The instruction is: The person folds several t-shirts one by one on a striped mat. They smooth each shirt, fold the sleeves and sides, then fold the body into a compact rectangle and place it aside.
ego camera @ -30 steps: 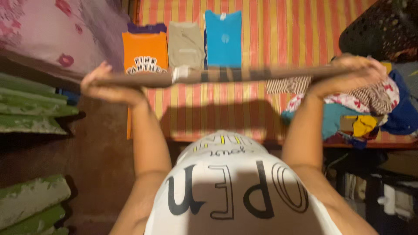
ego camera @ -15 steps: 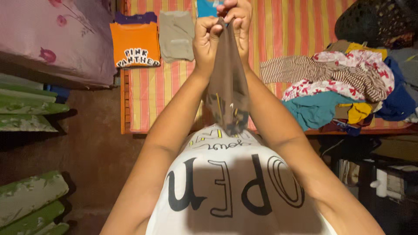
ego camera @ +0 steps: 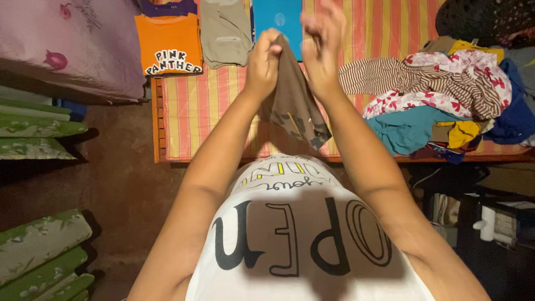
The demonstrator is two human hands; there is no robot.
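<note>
While left hand (ego camera: pixel 263 61) pinches brown garment (ego camera: pixel 293 106) (folded), right hand (ego camera: pixel 323 42) opens.

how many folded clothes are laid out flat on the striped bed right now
3 clearly: an orange shirt at left, a khaki garment beside it, a blue shirt next. A purple edge above the orange one may be a fourth.

A low bed covered by an orange, yellow and pink striped sheet (ego camera: pixel 356 22) fills the space beyond the hands, its wooden edge (ego camera: pixel 156 125) showing at the near-left corner. Left of the hands, a pinkish floral pillow (ego camera: pixel 67 47) lies above a stack of green patterned cushions (ego camera: pixel 33 136), with dim brown floor (ego camera: pixel 125 212) beneath them. To the far right sits a dark perforated plastic basket (ego camera: pixel 485 19), while warm, low light leaves the shelving under the bed's right end in shadow.
</note>
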